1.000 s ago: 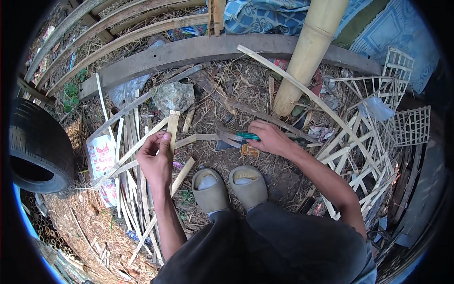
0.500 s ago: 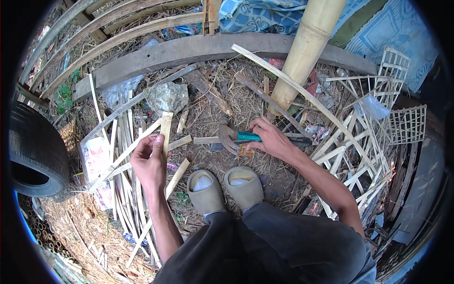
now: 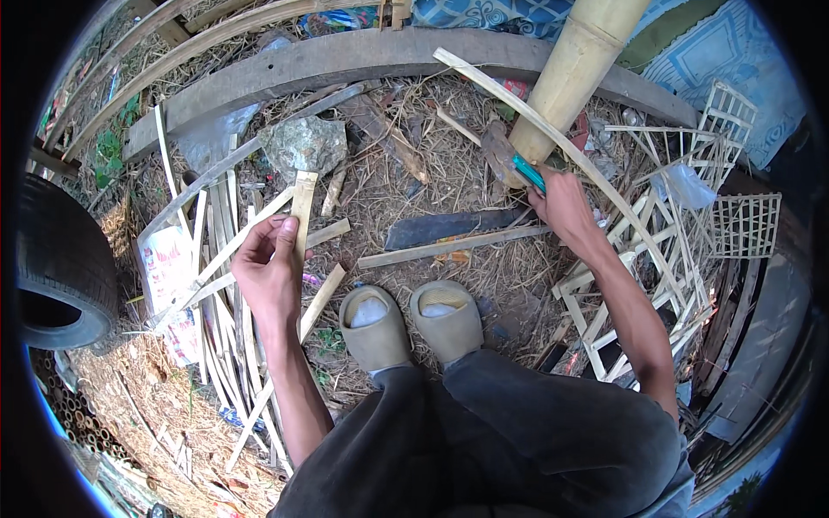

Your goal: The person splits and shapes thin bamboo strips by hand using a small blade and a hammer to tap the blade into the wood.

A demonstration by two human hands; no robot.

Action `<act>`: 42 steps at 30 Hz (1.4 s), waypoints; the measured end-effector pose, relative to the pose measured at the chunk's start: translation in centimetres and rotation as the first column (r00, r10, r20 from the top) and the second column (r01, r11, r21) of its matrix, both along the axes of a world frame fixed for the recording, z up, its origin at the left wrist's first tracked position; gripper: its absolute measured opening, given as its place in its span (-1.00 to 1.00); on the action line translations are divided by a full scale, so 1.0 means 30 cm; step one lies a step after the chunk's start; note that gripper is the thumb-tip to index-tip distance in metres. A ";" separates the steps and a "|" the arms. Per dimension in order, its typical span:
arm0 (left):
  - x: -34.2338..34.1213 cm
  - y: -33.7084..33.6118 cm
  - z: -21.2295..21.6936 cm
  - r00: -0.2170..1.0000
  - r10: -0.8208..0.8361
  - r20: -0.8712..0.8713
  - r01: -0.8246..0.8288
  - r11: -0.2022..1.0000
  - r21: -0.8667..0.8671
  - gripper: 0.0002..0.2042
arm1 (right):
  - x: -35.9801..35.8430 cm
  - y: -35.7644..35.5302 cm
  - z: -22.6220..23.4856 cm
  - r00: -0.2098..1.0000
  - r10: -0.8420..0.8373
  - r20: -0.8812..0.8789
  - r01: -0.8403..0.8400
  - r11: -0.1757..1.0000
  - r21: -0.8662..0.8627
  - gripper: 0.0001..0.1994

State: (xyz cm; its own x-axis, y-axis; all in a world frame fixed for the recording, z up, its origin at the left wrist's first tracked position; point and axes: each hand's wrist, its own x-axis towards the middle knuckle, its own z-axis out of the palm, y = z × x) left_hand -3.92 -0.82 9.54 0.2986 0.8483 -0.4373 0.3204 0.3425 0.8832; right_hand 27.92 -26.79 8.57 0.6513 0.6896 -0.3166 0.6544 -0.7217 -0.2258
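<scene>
My left hand [image 3: 266, 263] pinches a short flat bamboo strip [image 3: 303, 200] between thumb and fingers. The strip's upper end points at a grey rock [image 3: 304, 147]. My right hand [image 3: 563, 210] is closed round the green and black handle of a hammer [image 3: 528, 173], beside the foot of a thick bamboo post [image 3: 553, 104]. A brown shape, seemingly the hammer's head, shows just beyond the handle. On the ground between my hands lies a dark flat blade [image 3: 449, 228], its right end near my right hand. Along its near side lies a long thin bamboo strip [image 3: 449, 248].
Many split bamboo strips [image 3: 229, 319] lie at the left, near a black tire [image 3: 65, 268]. At the right are woven bamboo lattices [image 3: 747, 226] and a slanting long strip [image 3: 596, 173]. A wooden beam [image 3: 345, 67] crosses the far side. My sandals [image 3: 376, 324] stand at the near middle.
My right hand has lifted the hammer off the ground and moved right and away, toward the post. The dark blade is now uncovered. My left hand still holds its strip.
</scene>
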 end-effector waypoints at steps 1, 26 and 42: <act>-0.020 0.013 -0.004 1.000 0.006 0.011 -0.006 1.000 0.020 -0.82 | -0.013 0.021 0.039 0.996 0.025 -0.083 -0.021 0.999 0.050 -0.75; 0.032 -0.044 -0.092 0.997 -0.020 0.069 0.032 0.981 -0.192 -0.87 | -0.280 -0.181 0.152 0.986 -0.095 -0.138 0.082 0.992 -0.098 -0.70; 0.269 0.162 0.129 0.972 -0.123 -0.199 0.156 0.975 0.160 -0.83 | -0.332 -0.051 -0.190 0.917 0.210 -0.339 -0.068 0.920 0.386 -0.65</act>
